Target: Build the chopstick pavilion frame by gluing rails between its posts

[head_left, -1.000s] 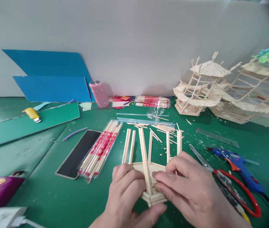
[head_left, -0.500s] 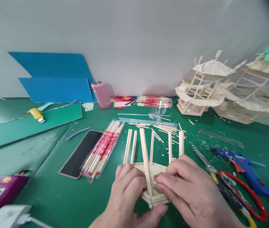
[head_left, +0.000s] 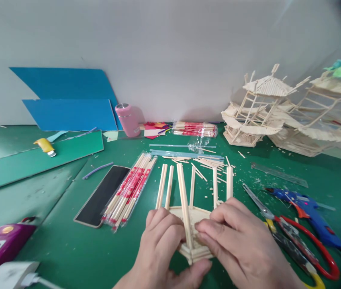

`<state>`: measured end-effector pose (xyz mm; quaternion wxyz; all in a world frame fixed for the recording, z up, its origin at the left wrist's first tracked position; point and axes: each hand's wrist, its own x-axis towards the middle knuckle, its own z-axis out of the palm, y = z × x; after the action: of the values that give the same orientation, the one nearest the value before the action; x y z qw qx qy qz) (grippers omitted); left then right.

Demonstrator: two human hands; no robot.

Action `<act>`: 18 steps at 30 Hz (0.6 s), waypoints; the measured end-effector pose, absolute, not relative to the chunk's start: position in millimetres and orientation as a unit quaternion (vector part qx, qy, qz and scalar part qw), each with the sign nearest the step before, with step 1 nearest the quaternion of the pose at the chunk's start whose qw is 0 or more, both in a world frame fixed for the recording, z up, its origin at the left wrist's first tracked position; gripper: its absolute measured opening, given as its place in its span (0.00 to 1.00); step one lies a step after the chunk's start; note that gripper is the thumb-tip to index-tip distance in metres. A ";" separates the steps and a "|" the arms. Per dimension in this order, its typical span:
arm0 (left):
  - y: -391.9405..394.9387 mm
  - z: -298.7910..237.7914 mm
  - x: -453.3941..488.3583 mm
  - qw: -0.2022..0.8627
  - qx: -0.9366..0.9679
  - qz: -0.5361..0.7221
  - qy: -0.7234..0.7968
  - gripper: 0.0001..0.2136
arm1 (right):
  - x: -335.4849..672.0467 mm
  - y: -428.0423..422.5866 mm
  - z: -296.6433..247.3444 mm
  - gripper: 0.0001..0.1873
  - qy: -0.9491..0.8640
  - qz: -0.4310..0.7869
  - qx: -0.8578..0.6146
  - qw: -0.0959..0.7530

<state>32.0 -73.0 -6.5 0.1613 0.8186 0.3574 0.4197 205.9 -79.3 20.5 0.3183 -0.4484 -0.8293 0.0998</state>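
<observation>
A small wooden stick frame with several upright posts lies tipped on the green mat in front of me. My left hand grips its base from the left, thumb under the near corner. My right hand closes on the base from the right, fingertips pinching beside the long central post. Both hands wrap the frame's lower part and hide it.
Wrapped chopsticks and a black phone lie to the left. Loose sticks are behind the frame. Red scissors and a blue glue gun sit right. Finished stick pavilions stand at the back right; a pink bottle by the wall.
The view shifted slightly from one second ago, so things sit a little further right. Both hands keep the same hold on the frame; nothing was picked up or let go.
</observation>
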 end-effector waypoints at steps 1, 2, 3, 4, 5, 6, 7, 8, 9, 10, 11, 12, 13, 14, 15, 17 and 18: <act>-73.3 -6.5 32.1 0.163 0.820 0.418 0.356 0.09 | 205.9 -79.7 20.4 0.08 -0.829 0.099 -0.449 0.319; -73.6 -6.4 32.2 0.164 0.820 0.418 0.356 0.09 | 205.9 -79.9 20.2 0.08 -0.829 0.100 -0.450 0.318; -73.9 -6.3 32.4 0.165 0.820 0.418 0.354 0.09 | 205.7 -80.1 20.1 0.08 -0.828 0.099 -0.451 0.317; -73.9 -6.0 32.7 0.165 0.820 0.419 0.355 0.09 | 205.6 -80.1 20.0 0.08 -0.828 0.098 -0.452 0.317; -73.9 -5.8 33.1 0.165 0.819 0.419 0.356 0.09 | 205.5 -80.0 19.9 0.08 -0.828 0.098 -0.453 0.315; -73.6 -5.6 33.5 0.164 0.818 0.419 0.357 0.09 | 205.4 -79.9 19.9 0.08 -0.828 0.098 -0.454 0.314; -73.2 -5.5 33.9 0.164 0.818 0.419 0.358 0.09 | 205.4 -79.8 20.0 0.08 -0.828 0.099 -0.455 0.314; -72.7 -5.4 34.2 0.163 0.819 0.420 0.355 0.09 | 205.5 -79.7 20.2 0.08 -0.827 0.101 -0.456 0.313; -72.3 -5.4 34.4 0.163 0.819 0.422 0.353 0.09 | 205.6 -79.7 20.4 0.08 -0.827 0.103 -0.456 0.313; -71.9 -5.3 34.5 0.162 0.820 0.421 0.354 0.09 | 205.7 -79.7 20.7 0.08 -0.826 0.106 -0.456 0.313; -71.7 -5.1 34.3 0.161 0.821 0.418 0.354 0.09 | 205.8 -79.6 21.0 0.08 -0.826 0.107 -0.456 0.313; -71.7 -5.0 34.1 0.160 0.821 0.416 0.357 0.08 | 205.7 -79.5 21.1 0.08 -0.827 0.106 -0.455 0.314; -71.9 -4.9 33.7 0.158 0.822 0.412 0.361 0.08 | 205.5 -79.4 21.2 0.08 -0.827 0.105 -0.455 0.313; -72.2 -4.8 33.3 0.156 0.822 0.409 0.363 0.08 | 205.2 -79.3 21.2 0.08 -0.827 0.102 -0.455 0.314; -72.7 -4.8 32.9 0.155 0.823 0.408 0.364 0.07 | 204.8 -79.3 21.2 0.09 -0.827 0.100 -0.455 0.315; -73.4 -5.0 31.8 0.156 0.823 0.411 0.360 0.07 | 204.5 -79.7 21.2 0.09 -0.828 0.096 -0.452 0.317; -73.4 -5.0 31.1 0.158 0.823 0.413 0.358 0.07 | 205.0 -80.2 21.5 0.08 -0.831 0.096 -0.447 0.317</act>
<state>31.1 -73.4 -5.0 0.1578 0.8226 0.3582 0.4125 205.0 -80.2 21.5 0.3173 -0.4470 -0.8309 0.0960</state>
